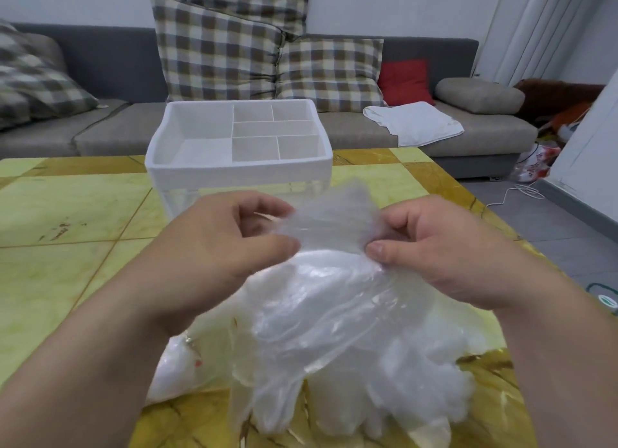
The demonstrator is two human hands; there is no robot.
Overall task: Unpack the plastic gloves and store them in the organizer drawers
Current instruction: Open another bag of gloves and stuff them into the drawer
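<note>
The left hand [214,243] is motion-blurred — its fingertips melt into the gloves [334,313]. The organizer [239,166] has its lower front hidden behind them. Towards four o'clock a green-and-white thing [607,300] is cut by the edge — unidentifiable.

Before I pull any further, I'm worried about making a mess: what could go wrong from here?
Left hand and right hand both pinch the thin plastic gloves at one edge; pulling apart could tear one.
The loose stack spreads toward the near edge of the table, so some might slide off.
The organizer stands close behind; a tug could bump it.
</note>
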